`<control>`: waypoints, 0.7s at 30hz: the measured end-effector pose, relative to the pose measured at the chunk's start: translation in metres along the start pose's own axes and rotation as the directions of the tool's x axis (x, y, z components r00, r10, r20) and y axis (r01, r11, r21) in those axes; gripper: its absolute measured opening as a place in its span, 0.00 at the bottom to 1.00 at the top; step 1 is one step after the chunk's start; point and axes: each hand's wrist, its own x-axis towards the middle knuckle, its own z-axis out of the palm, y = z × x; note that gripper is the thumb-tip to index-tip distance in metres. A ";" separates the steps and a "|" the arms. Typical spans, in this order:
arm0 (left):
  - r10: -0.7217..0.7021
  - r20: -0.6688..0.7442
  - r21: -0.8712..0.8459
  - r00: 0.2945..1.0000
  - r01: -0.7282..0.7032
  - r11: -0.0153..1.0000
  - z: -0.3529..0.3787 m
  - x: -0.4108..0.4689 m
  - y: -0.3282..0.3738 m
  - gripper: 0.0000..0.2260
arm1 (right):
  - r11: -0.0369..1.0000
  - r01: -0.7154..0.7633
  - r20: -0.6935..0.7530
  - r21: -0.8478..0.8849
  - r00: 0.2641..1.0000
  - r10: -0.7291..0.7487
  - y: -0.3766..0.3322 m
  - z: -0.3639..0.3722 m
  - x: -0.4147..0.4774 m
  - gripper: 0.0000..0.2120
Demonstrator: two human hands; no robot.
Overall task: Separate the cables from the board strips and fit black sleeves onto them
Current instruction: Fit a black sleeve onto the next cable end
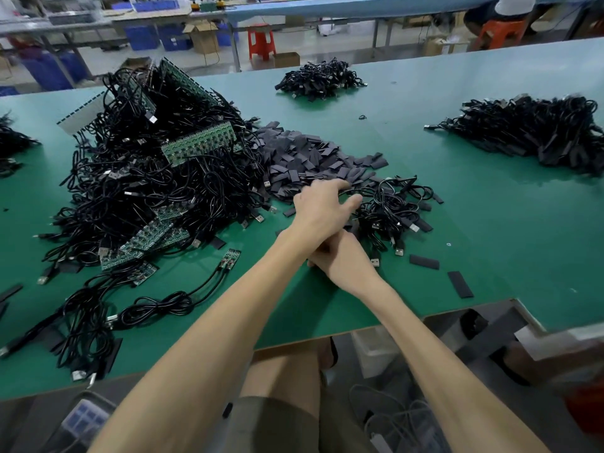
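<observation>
Head view, single camera. On the green table [490, 223] I count five separate heaps of black cables. The large heap [147, 178] at left is tangled with green board strips [199, 143], and at least five strips show in it. There is a far heap [320, 80], a right heap [539, 132], a heap at the left edge [13, 142] and a small bundle [389, 210] beside the hands. Further loose cables [91, 315] trail along the near left edge. Two short board pieces [230, 258], each with a cable, lie apart from the large heap.

One pile of black sleeves [310, 158] sits between the large heap and the small bundle. Two stray sleeves [424, 262] lie flat near the right of the near edge. Print on the boards is too small to read.

The left hand [322, 207] reaches across with fingers straight and spread, its forefinger at the near edge of the sleeve pile and its thumb just beside the small bundle. It clasps nothing that I can see.

The right hand [343, 261] rests on the table beneath the left wrist. Its fingers are hidden, so I cannot tell their state.
</observation>
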 end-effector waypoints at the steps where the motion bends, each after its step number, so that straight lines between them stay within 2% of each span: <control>1: -0.017 0.041 -0.011 0.999 0.017 1.000 0.003 0.000 0.000 0.21 | 1.000 0.002 -0.001 -0.004 1.000 -0.002 0.001 0.000 0.000 0.13; 5: 0.072 0.099 -0.176 0.992 -0.054 0.983 0.010 0.001 0.007 0.19 | 0.998 -0.007 -0.033 0.068 0.999 0.009 0.004 0.001 0.000 0.16; 9: 0.124 0.097 -0.260 0.988 -0.095 0.961 0.013 0.006 0.016 0.16 | 0.989 -0.058 -0.007 0.138 0.998 0.060 0.001 0.002 0.005 0.09; 11: 0.133 0.104 -0.284 0.986 -0.099 0.954 0.015 0.010 0.018 0.15 | 0.991 -0.058 -0.035 0.121 0.997 0.062 0.001 0.001 0.005 0.13; 14: 0.154 0.142 -0.365 0.978 -0.093 0.926 0.015 0.017 0.017 0.14 | 0.990 -0.044 -0.052 0.131 0.997 0.051 -0.002 -0.004 0.002 0.12; 19: 0.252 0.286 -0.423 0.924 -0.115 0.899 0.014 0.018 0.014 0.17 | 0.988 -0.051 -0.055 0.143 0.997 0.059 -0.008 -0.007 -0.002 0.17; 21: 0.266 0.235 -0.500 0.935 -0.118 0.858 0.013 0.013 0.009 0.17 | 0.991 -0.051 -0.033 0.127 0.998 0.056 -0.008 -0.007 -0.003 0.19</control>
